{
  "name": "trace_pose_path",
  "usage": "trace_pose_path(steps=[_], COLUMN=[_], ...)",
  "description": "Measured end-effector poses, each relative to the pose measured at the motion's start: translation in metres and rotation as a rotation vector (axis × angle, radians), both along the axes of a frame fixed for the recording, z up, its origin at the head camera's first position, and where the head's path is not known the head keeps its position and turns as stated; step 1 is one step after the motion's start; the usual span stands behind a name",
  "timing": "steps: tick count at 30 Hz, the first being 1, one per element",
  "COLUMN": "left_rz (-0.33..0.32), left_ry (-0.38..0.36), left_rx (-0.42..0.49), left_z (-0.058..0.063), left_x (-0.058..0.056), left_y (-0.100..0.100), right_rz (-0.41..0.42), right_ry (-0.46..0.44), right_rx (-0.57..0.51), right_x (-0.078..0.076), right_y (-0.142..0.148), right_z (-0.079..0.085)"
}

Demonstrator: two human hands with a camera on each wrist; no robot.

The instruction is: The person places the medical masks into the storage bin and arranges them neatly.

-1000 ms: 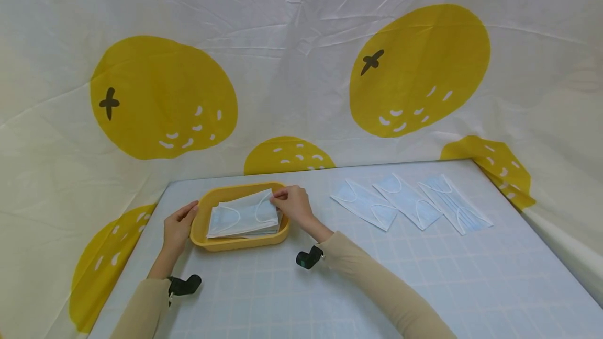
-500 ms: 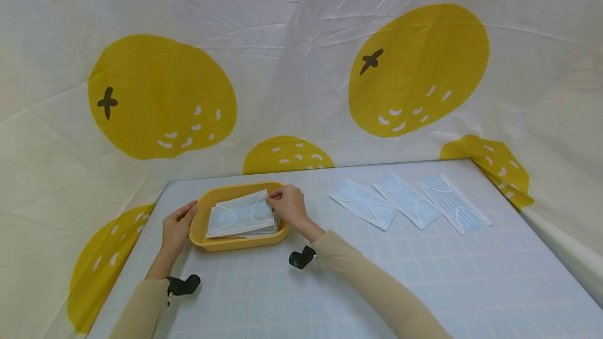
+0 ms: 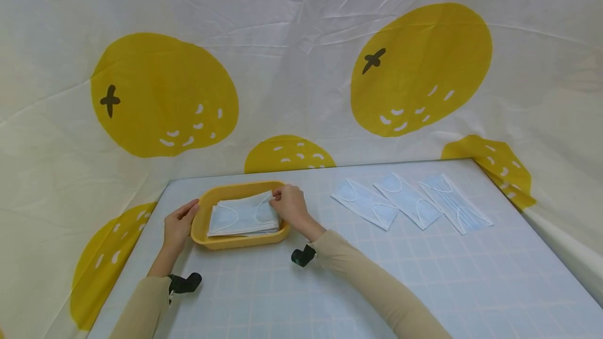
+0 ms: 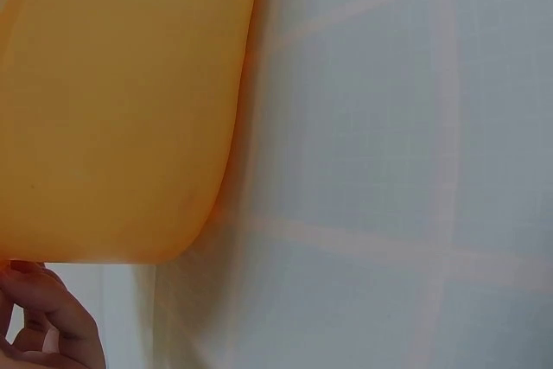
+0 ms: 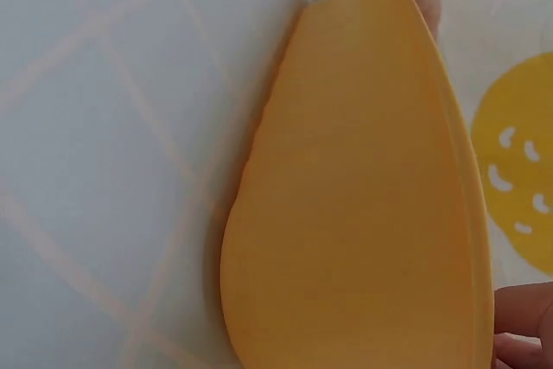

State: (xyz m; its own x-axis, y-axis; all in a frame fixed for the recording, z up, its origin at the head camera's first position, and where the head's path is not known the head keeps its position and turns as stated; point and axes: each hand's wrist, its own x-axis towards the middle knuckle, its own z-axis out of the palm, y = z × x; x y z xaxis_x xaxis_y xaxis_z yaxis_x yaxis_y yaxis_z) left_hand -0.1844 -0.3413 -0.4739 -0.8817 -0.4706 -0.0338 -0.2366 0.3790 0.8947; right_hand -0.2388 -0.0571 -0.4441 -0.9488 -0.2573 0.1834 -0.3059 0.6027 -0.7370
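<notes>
A yellow basket (image 3: 226, 245) sits at the left of the table, with a stack of pale blue face masks inside. My left hand (image 3: 176, 226) holds the basket's left end between thumb and fingers at the rim. At the stack's far right corner, my right hand (image 3: 292, 205) pinches the top face mask (image 3: 245, 213). The left wrist view has the basket's outer wall (image 4: 121, 110) and the left fingers (image 4: 52, 308) under its edge. In the right wrist view, the basket wall (image 5: 354, 170) hides the masks, and the right fingers (image 5: 523, 313) show beyond its rim.
Right of the basket, a face mask (image 3: 365, 204), a second mask (image 3: 409, 201) and a pleated third mask (image 3: 454, 204) lie slanted in a row on the checked tablecloth (image 3: 264, 297). A white curtain (image 3: 292, 77) with yellow fruit shapes hangs behind the table.
The top mask's raised far right corner has come down, and it now lies more evenly on the stack. My right hand has shifted slightly left; the left hand stays on the basket.
</notes>
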Motion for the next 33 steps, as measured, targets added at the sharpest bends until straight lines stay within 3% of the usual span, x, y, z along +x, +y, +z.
trace_pose_path(steps=[6, 10, 24, 29, 33], left_rz=[0.008, 0.012, 0.021, 0.021, 0.028], left_ry=[-0.008, -0.014, -0.005, -0.005, 0.0], left_rx=[0.012, 0.022, 0.016, 0.013, 0.01], left_z=[0.0, 0.001, 0.001, 0.0, 0.0], left_x=[-0.001, 0.0, 0.0, 0.0, 0.0], left_y=[0.001, 0.002, 0.002, 0.002, 0.002], right_rz=[0.023, 0.051, 0.024, -0.009, -0.029], right_ry=[0.082, 0.128, 0.136, 0.096, 0.122], right_rx=[0.081, 0.063, -0.054, -0.067, -0.055], right_x=[0.007, 0.01, 0.013, 0.012, 0.009], right_y=[0.002, 0.004, 0.027, 0.037, 0.047], right_z=[0.001, 0.002, 0.009, 0.009, 0.008])
